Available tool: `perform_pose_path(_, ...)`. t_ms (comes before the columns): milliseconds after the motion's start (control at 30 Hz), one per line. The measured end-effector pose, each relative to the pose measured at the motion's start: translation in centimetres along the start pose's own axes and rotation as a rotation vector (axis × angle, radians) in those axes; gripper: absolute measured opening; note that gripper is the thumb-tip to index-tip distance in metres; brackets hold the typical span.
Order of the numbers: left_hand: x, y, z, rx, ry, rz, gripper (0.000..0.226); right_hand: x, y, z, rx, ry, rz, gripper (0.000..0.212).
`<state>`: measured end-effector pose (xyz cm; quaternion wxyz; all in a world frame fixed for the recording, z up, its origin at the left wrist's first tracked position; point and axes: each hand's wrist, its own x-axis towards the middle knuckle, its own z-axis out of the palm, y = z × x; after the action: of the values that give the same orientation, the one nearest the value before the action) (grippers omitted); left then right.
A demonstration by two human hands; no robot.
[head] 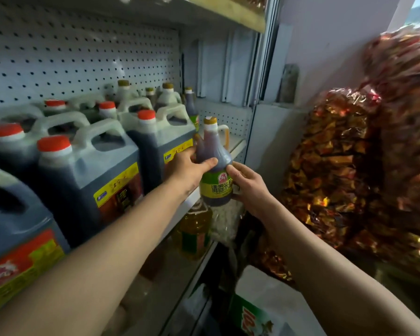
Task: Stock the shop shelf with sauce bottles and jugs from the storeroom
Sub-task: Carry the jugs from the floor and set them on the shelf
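Now I am gripping the vinegar bottle (215, 166) with both hands, left hand (192, 166) round its shoulder, right hand (249, 187) cupping its label, holding it upright beyond the shelf (237, 144) edge, aiming for the bare patch beside the jugs (160, 139).

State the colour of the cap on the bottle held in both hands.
Gold cap, clearest in the head view.
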<state>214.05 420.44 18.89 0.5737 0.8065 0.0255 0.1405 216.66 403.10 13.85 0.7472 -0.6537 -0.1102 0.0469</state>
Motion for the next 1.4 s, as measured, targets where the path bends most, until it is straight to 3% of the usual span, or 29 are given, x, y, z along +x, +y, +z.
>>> perform_pose_path(433,14.1,0.1,8.4,0.159,0.24,-0.105,0.043,17.6,1.2,-6.1,0.012,-0.168,0.032,0.036)
perform_pose_path(533,17.0,0.3,9.6,0.199,0.297,-0.143,0.054,21.0,1.8,-7.0,-0.008,-0.224,0.059,0.032)
perform_pose_path(700,21.5,0.3,9.9,0.078,0.367,-0.245,0.063,27.0,2.6,-6.4,-0.039,-0.25,0.085,0.017)
perform_pose_path(1000,26.4,-0.3,9.7,0.272,0.517,-0.256,0.054,34.9,4.4,-4.5,0.008,-0.308,0.152,0.048)
perform_pose_path(1233,27.9,-0.4,9.4,0.583,0.561,-0.303,0.037,37.6,5.1,-3.8,0.027,-0.379,0.126,0.053)
perform_pose_path(1333,28.7,-0.3,9.4,0.632,0.584,-0.318,0.032,38.2,5.3,-3.4,0.053,-0.38,0.112,0.061)
perform_pose_path(1400,29.5,-0.6,9.2,0.623,0.576,-0.334,0.029,38.5,5.4,-3.2,0.056,-0.368,0.102,0.055)
